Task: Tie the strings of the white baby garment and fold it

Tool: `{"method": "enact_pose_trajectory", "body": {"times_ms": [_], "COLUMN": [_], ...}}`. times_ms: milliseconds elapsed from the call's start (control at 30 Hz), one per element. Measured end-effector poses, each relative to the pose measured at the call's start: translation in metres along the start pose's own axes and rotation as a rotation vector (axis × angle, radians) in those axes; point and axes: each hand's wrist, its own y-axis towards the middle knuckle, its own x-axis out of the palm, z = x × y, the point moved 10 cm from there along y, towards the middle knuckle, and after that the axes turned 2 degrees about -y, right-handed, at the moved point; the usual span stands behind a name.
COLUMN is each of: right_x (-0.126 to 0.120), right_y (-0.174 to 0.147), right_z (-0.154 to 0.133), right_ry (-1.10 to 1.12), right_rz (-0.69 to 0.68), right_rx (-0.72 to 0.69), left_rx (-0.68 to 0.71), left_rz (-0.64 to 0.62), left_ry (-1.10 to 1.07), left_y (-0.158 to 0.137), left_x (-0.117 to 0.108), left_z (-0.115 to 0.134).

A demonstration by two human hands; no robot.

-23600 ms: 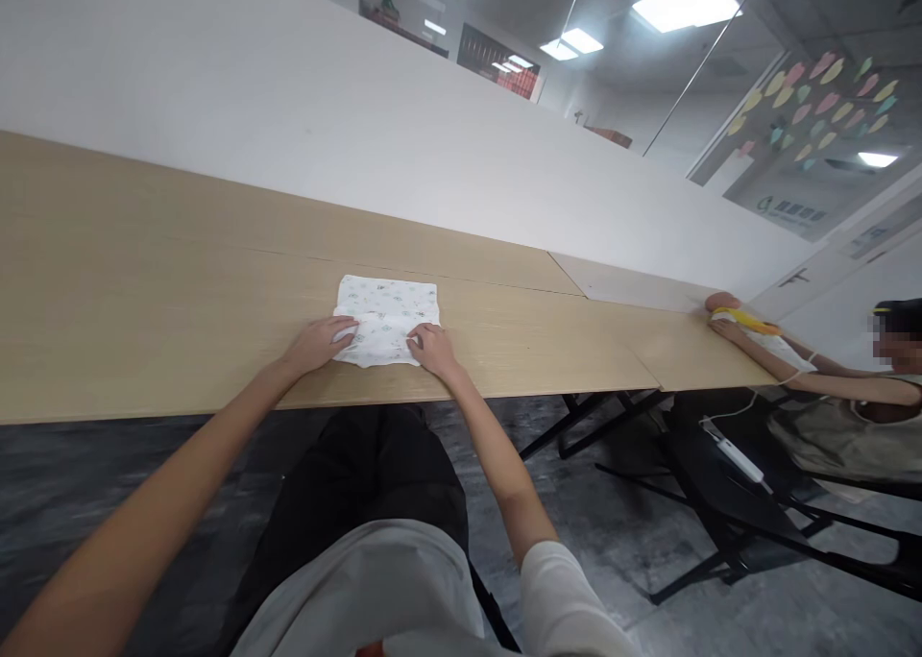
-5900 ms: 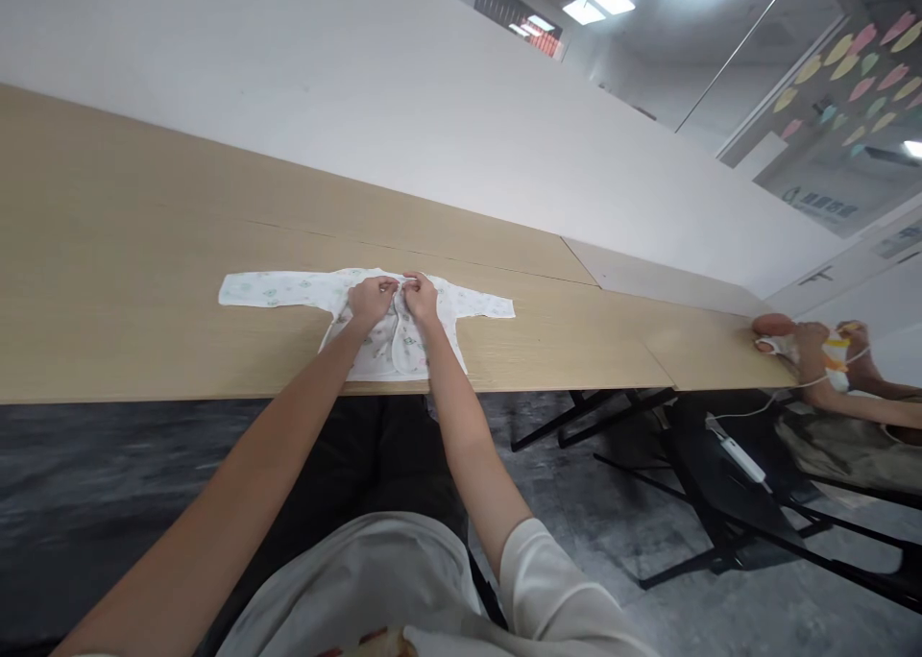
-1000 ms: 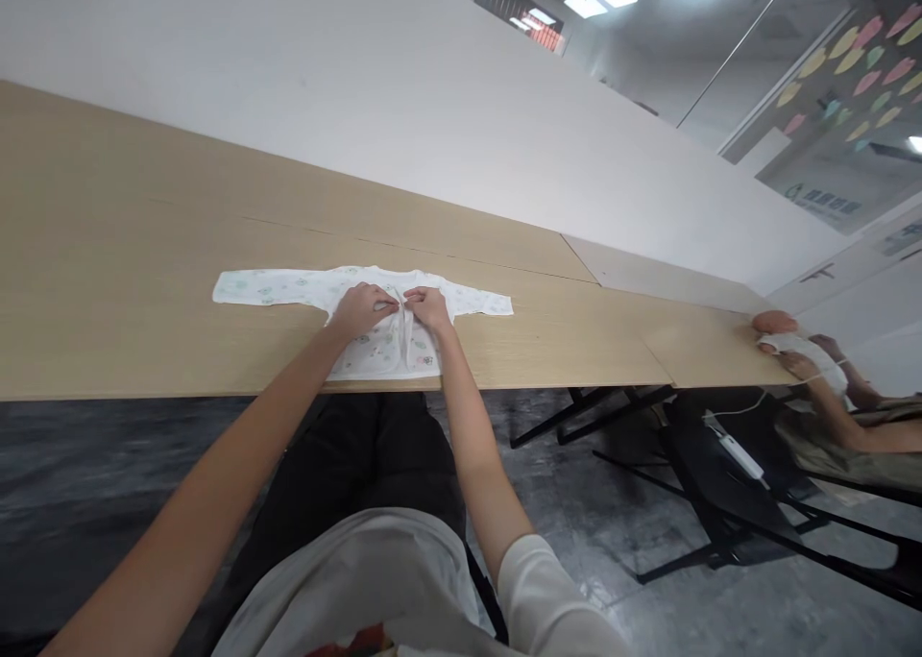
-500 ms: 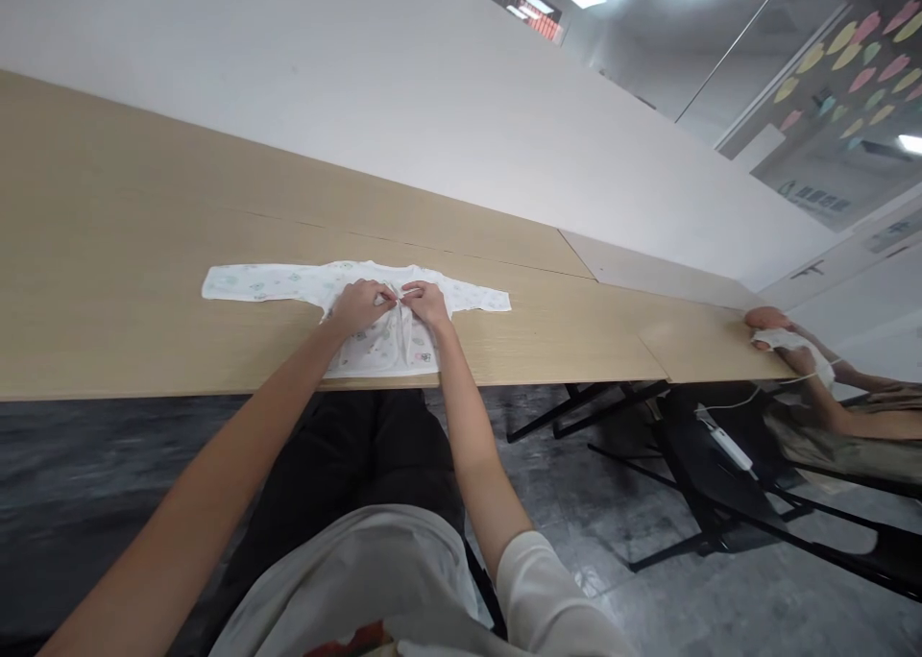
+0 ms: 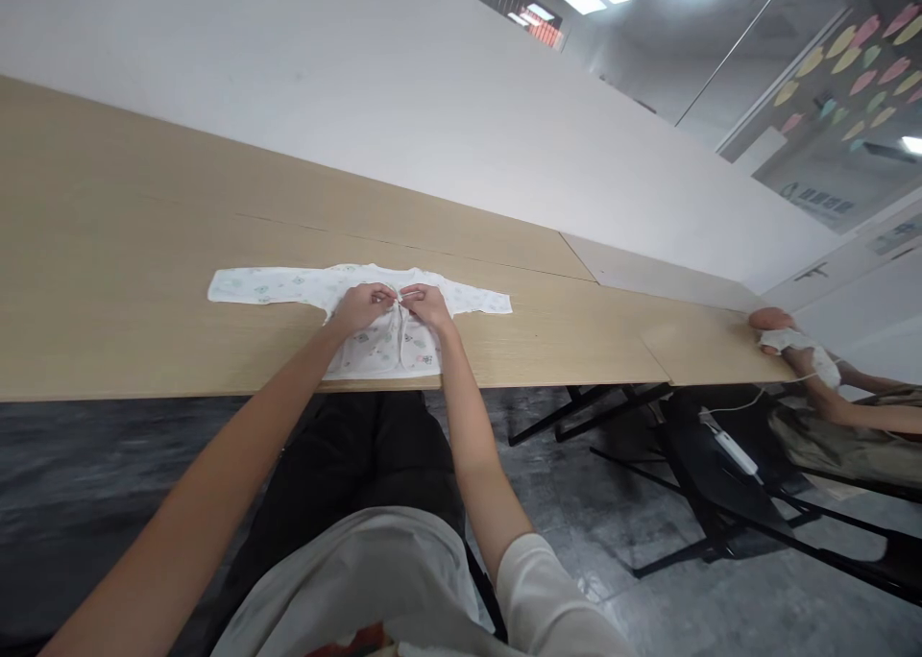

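A small white baby shirt (image 5: 375, 350) with a faint print lies on the wooden table (image 5: 130, 340), its two long sleeves spread out to the sides. My left hand (image 5: 362, 308) pinches the left edge of its front opening just below the neckline. From the other side, my right hand (image 5: 426, 307) pinches the facing edge, fingertips almost meeting those of the left. The fingers cover the exact spot they grip. Below them the two front edges run down side by side to the hem.
At the far right another person's arms (image 5: 842, 407) hold a baby doll (image 5: 774, 321) in white cloth at the table's end. Black folding chairs (image 5: 720, 484) stand there, one bearing a white power strip (image 5: 736, 453). A white wall (image 5: 360, 90) rises behind the table.
Both hands stay at the front opening and keep pinching it. The front edges below them now lie closer together and flatter. The view has shifted slightly.
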Motion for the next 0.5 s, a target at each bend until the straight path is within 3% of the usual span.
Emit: {"method": "enact_pose_trajectory", "body": {"times_ms": [167,500], "right_x": [0.0038,0.0062], "right_y": [0.0014,0.0033], "right_z": [-0.0025,-0.0103], "right_ry": [0.037,-0.174], "right_rz": [-0.025,0.05], "right_rx": [-0.016,-0.144], "left_rx": [0.02,0.007], "left_rz": [0.001,0.028], "left_ry": [-0.031,-0.036], "left_y": [0.001,-0.0028], "left_x": [-0.0002,-0.0031], "left_z": [-0.0014,0.005]}}
